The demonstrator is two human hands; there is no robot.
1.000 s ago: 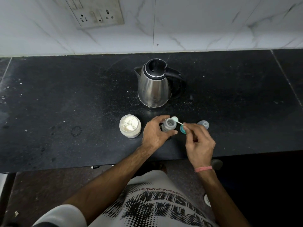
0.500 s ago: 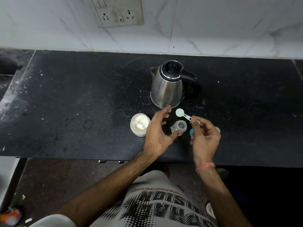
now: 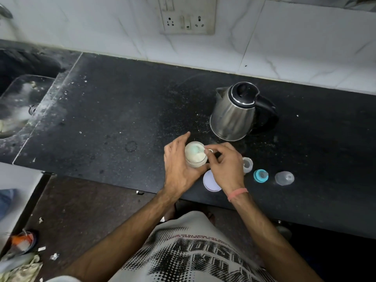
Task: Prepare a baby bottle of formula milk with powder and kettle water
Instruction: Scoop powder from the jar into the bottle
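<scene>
An open jar of white formula powder (image 3: pixel 194 157) stands near the counter's front edge, and my left hand (image 3: pixel 177 167) is wrapped around it. My right hand (image 3: pixel 224 165) pinches the handle of a pale green scoop (image 3: pixel 196 148) whose bowl lies in the powder. Just right of my right hand the small clear baby bottle (image 3: pixel 247 164) stands open and untouched. Its teal collar with teat (image 3: pixel 260 176) and clear cap (image 3: pixel 284 178) lie further right. The steel kettle (image 3: pixel 234 115) with a black lid stands behind.
A white jar lid (image 3: pixel 210 183) lies at the counter's front edge (image 3: pixel 122 181), partly under my right wrist. A sink (image 3: pixel 18 106) is at the far left. A wall socket plate (image 3: pixel 187 17) is on the tiles above. Litter lies on the floor at lower left.
My left hand left the bottle and took hold of the powder jar. My right hand carried the scoop from above the bottle into the jar. The view shifted left.
</scene>
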